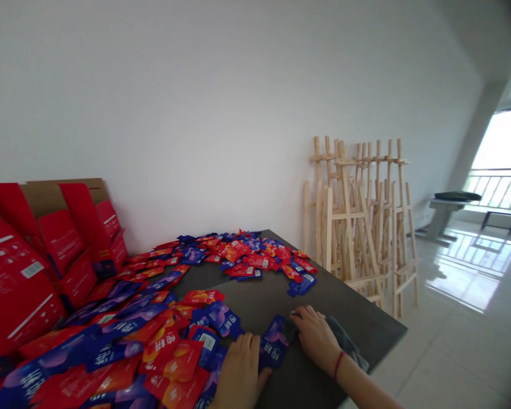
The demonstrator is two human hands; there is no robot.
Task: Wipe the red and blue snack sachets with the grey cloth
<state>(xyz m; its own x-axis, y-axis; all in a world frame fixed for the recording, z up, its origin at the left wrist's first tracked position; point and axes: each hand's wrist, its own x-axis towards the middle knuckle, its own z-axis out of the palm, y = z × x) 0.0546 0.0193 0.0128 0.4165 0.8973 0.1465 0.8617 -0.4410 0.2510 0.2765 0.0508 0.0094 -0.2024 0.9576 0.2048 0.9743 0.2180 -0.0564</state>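
A blue packet (275,342) with white lettering lies on the dark table (323,304) between my hands. My left hand (241,372) rests at its left edge, fingers flat and thumb apart, with the thumb at the packet's lower corner. My right hand (315,338), with a red band at the wrist, presses a grey cloth (344,343) against the table at the packet's right edge. Part of the cloth is bunched under the fingers, and the rest trails to the right. To the left of my left hand, red packets (181,360) and more blue ones lie in a loose heap.
Opened red cardboard boxes (80,238) stand at the table's left. Another spread of red and blue packets (255,255) lies along the far side by the white wall (204,113). Wooden easels (349,221) stand beyond the table's right edge, on a tiled floor (460,329).
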